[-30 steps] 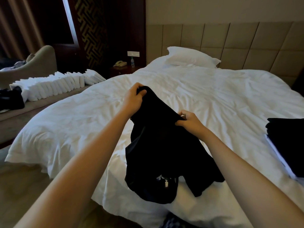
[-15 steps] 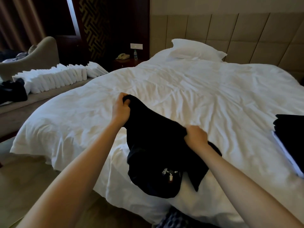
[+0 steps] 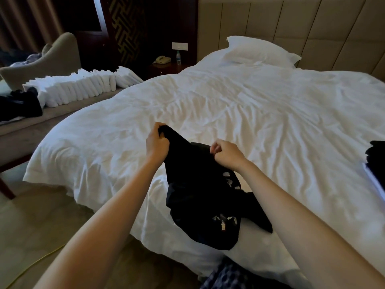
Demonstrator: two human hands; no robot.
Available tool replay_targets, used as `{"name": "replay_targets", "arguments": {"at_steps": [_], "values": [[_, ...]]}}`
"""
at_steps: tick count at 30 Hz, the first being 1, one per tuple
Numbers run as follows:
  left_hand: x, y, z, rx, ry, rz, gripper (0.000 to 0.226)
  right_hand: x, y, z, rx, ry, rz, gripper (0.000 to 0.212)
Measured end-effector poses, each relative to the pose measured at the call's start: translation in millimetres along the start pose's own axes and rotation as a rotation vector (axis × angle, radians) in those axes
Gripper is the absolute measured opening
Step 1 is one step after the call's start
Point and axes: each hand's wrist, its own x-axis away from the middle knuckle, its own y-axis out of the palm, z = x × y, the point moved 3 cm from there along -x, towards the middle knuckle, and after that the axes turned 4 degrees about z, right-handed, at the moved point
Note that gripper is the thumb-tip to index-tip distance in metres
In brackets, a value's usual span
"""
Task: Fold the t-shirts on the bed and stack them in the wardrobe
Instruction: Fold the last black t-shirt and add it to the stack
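Two hands of mine are on the crumpled black t-shirt (image 3: 198,195), which lies in the lower middle of the frame on the near edge of the white-sheeted bed (image 3: 250,113). My left hand (image 3: 157,142) has its fingers closed round a raised corner of the cloth. My right hand (image 3: 228,154), just right of it, has its fingers curled tight, pinching the fabric beneath. At the right edge sits a dark folded clothes pile (image 3: 377,157), well apart from the shirt. A white pillow (image 3: 260,51) lies at the top.

Black t-shirt (image 3: 200,190) on white bed (image 3: 270,122), one end in left hand (image 3: 157,141)
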Motion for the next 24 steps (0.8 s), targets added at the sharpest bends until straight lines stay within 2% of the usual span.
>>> {"name": "replay_targets", "arguments": {"at_steps": [1, 3, 4, 6, 7, 9, 11, 13, 17, 19, 20, 21, 23, 24], "values": [[-0.8, 0.6, -0.1, 0.014, -0.001, -0.011, 0.038, -2.7, 5.1, -1.3, 0.104, -0.060, 0.011, 0.023], [-1.3, 0.7, 0.8, 0.027, -0.001, -0.030, 0.036, -5.8, 21.5, 0.3, 0.404, -0.138, -0.018, 0.046], [-1.7, 0.3, 1.6, 0.029, 0.001, -0.034, 0.036, -7.0, 25.1, 2.5, 0.481, -0.140, 0.041, 0.045], [-1.1, -0.7, 3.5, 0.040, 0.006, -0.030, 0.036, -8.5, 19.6, 9.3, 0.455, -0.061, 0.242, 0.028], [-1.0, -1.0, 5.7, 0.046, 0.010, -0.029, 0.036, -10.2, 13.4, 14.5, 0.395, -0.002, 0.320, 0.025], [0.6, 0.4, 11.0, 0.047, 0.019, -0.035, 0.035, -10.2, -0.9, 24.3, 0.178, 0.140, 0.342, 0.018], [2.3, 3.7, 16.4, 0.053, 0.028, -0.040, 0.034, -9.7, -14.1, 30.2, -0.279, 0.240, 0.285, 0.004], [4.5, 8.7, 22.3, 0.065, 0.031, -0.044, 0.033, -6.9, -24.7, 30.9, -0.613, 0.341, 0.227, 0.012], [7.3, 18.8, 43.8, 0.088, 0.072, -0.075, 0.032, -3.9, -65.1, 17.3, -0.728, 0.199, 0.329, 0.033], [7.2, 21.8, 59.2, 0.108, 0.109, -0.066, 0.031, 1.6, -91.6, 5.3, -0.762, 0.116, 0.343, 0.034], [7.2, 22.1, 66.9, 0.109, 0.122, -0.060, 0.030, 4.0, -103.9, 0.5, -0.692, 0.077, 0.357, 0.029], [7.4, 22.0, 73.9, 0.100, 0.130, -0.056, 0.030, 5.8, -115.0, -1.2, -0.503, 0.033, 0.388, 0.021], [8.5, 22.5, 84.7, 0.094, 0.137, -0.063, 0.030, 8.6, -129.0, 1.2, 0.175, -0.071, 0.456, 0.011], [9.6, 22.9, 89.1, 0.107, 0.141, -0.065, 0.030, 9.9, -131.8, 4.5, 0.425, -0.117, 0.488, 0.013]]}}
